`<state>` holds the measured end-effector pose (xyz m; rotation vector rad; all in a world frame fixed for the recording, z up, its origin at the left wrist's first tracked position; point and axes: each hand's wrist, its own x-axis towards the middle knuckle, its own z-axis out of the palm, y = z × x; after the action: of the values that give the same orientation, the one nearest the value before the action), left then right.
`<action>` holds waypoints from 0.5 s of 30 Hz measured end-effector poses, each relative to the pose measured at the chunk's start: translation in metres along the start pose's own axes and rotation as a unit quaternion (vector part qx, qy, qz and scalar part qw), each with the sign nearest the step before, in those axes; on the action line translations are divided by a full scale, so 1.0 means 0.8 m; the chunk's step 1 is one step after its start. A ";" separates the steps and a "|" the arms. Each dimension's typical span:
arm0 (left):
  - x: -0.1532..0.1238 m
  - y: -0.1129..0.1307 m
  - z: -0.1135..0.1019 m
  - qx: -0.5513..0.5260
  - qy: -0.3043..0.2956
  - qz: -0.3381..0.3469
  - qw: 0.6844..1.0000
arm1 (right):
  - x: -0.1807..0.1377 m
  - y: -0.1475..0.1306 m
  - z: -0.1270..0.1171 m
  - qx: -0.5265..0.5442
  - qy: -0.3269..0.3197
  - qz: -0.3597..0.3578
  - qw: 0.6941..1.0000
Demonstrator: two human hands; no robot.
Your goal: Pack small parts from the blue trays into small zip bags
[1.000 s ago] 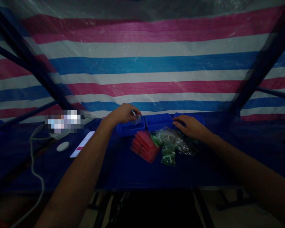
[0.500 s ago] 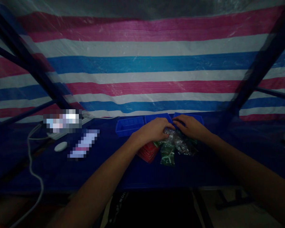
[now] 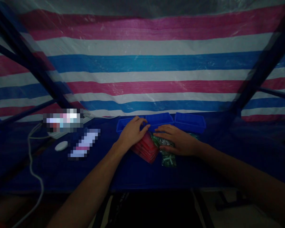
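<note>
Red packets lie in an overlapping stack on the blue table, in front of the bins. My left hand is at the stack's upper left edge, fingers apart and bent, with nothing seen in its grip. Just right of the stack are shiny green plastic packets. Over them rests my right hand, palm down with its fingers spread, covering part of the pile. Behind the hands stand a left blue bin, partly hidden by my left hand, a middle blue bin and a right blue bin.
On the left of the table lie a blurred-out phone-like shape, a white oval object and a pixelated device. A white cable runs over the front edge. Dark posts and a striped sheet stand behind.
My left hand has moved left, from the clear and green packets to the red stack. My right hand has come down and left onto the green packets. The clear packets are no longer plainly visible.
</note>
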<state>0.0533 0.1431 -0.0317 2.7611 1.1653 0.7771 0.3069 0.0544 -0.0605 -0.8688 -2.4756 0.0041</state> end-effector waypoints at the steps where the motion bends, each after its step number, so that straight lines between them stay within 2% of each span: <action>1: -0.002 -0.005 0.003 -0.001 -0.008 -0.021 1.000 | 0.001 0.000 0.003 0.005 -0.005 0.003 1.000; 5: -0.007 -0.017 0.010 0.011 -0.030 -0.052 0.998 | 0.000 0.001 0.003 0.025 -0.026 0.026 0.999; 10: -0.006 -0.018 0.010 0.034 -0.039 -0.031 0.998 | -0.001 0.001 0.000 0.029 -0.019 0.041 0.999; 15: -0.004 -0.011 0.009 0.036 -0.016 -0.004 0.999 | -0.001 0.002 0.003 0.019 -0.017 0.058 0.998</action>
<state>0.0488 0.1482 -0.0417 2.8141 1.2219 0.7001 0.3075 0.0558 -0.0635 -1.0022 -2.4441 0.1063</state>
